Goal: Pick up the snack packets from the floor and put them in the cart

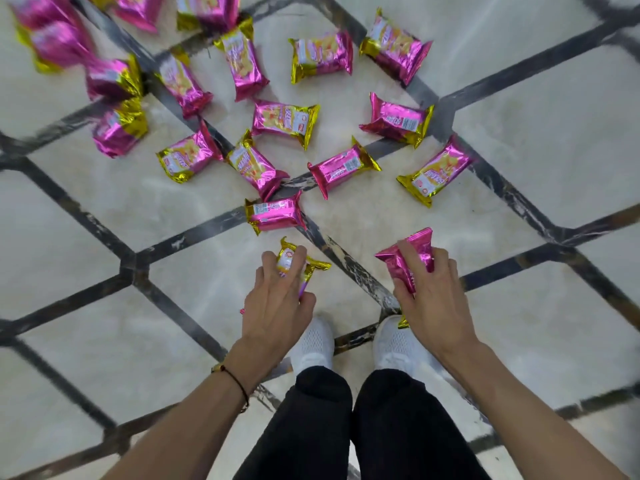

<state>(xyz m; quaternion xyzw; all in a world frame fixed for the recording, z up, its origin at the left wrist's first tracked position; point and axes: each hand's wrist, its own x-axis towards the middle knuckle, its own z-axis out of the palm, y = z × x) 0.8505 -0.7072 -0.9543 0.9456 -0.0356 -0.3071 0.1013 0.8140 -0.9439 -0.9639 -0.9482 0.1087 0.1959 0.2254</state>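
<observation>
Several pink-and-gold snack packets (275, 213) lie scattered over the pale floor ahead of me, reaching to the top left corner. My left hand (277, 306) grips one packet (313, 263) from above, its gold end poking out past my fingers. My right hand (433, 299) grips another pink packet (420, 244), crumpled between thumb and fingers. Both hands are low over the floor, just in front of my feet. No cart is in view.
The floor is light stone tile with dark diagonal inlay strips (349, 265). My white shoes (313, 341) and black trouser legs stand at the bottom centre. Bare tiles lie to the left and right of my arms.
</observation>
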